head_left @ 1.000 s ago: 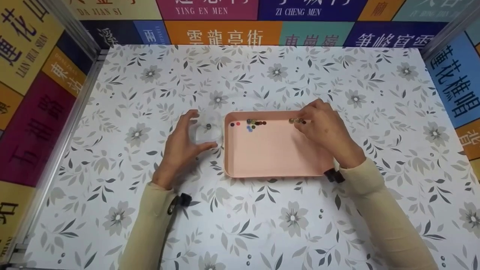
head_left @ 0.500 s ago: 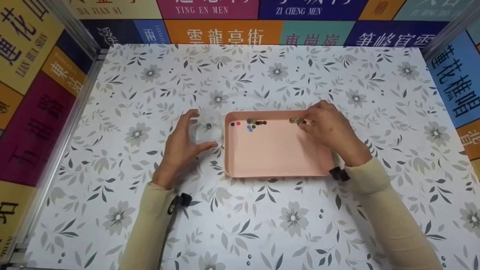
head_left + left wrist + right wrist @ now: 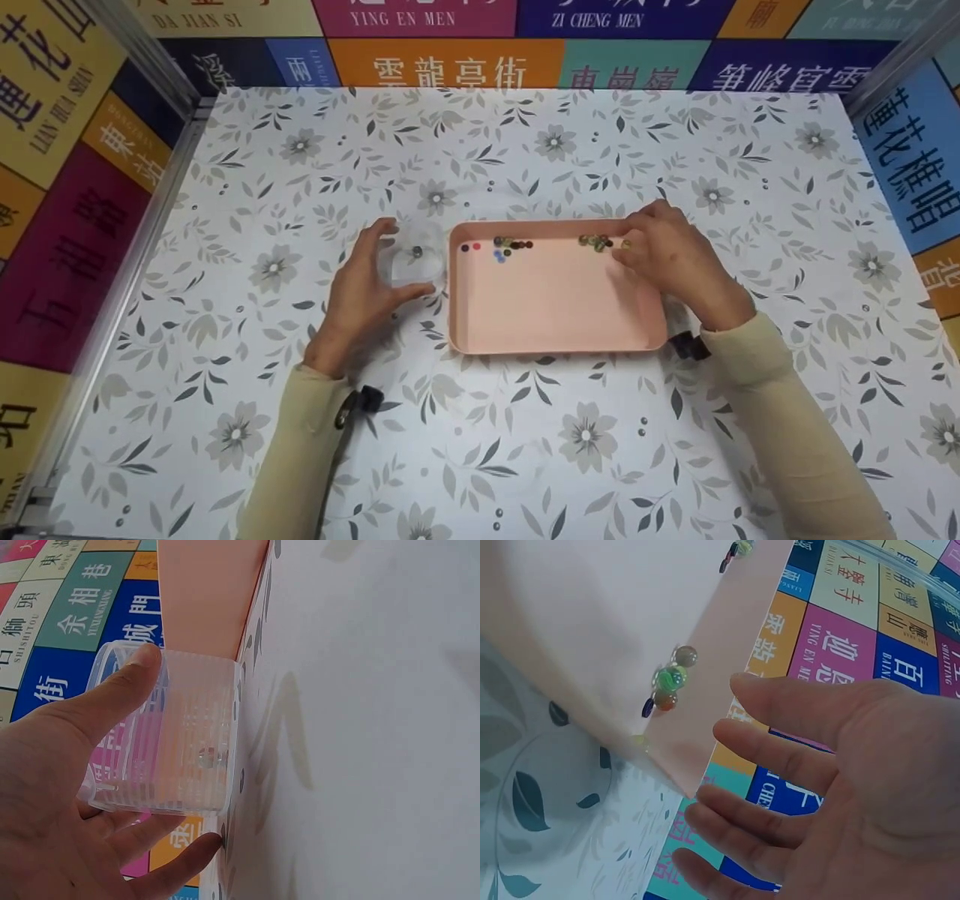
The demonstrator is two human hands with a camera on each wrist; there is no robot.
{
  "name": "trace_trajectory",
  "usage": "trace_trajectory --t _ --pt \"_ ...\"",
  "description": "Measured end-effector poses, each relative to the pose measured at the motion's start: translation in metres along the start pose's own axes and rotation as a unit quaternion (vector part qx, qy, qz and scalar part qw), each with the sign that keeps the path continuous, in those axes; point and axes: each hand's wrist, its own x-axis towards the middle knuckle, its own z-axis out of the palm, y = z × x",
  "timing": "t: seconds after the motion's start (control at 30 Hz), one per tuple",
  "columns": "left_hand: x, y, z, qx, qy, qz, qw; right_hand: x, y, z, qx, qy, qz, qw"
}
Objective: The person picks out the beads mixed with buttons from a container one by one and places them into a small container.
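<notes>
My left hand (image 3: 356,289) holds a clear ribbed plastic cup (image 3: 184,701), its thumb on one side and fingers on the other. A single marble (image 3: 208,757) lies inside the cup, which stands just left of a pink tray (image 3: 555,315). Over the tray's far right corner is my right hand (image 3: 675,259), fingers loosely bent and nothing between them in the right wrist view. Several glass marbles (image 3: 671,678) sit along the tray's far wall close to its fingertips, a dark flat disc (image 3: 647,706) among them. One yellowish marble (image 3: 627,244) lies right at the fingers.
Further left in the tray, against the same wall, is another group of marbles (image 3: 501,243) with dark and blue pieces. A red disc (image 3: 477,246) and a dark disc (image 3: 465,248) lie in the far left corner. Lettered panels (image 3: 450,64) border the flower-patterned table (image 3: 480,442).
My right hand has shifted right along the tray's far wall, uncovering more of the right-hand marbles and a yellowish one by the fingers. The left hand and cup have stayed still.
</notes>
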Motion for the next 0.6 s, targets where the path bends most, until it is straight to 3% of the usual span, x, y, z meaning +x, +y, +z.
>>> trace_trajectory --t 0.23,0.6 --pt "0.000 -0.001 0.000 -0.004 -0.001 0.000 1.0000 0.003 0.010 0.003 -0.024 -0.028 0.008 0.999" --pt "0.000 -0.001 0.000 -0.006 -0.002 0.002 1.0000 0.002 0.020 0.005 -0.026 -0.016 -0.021 0.999"
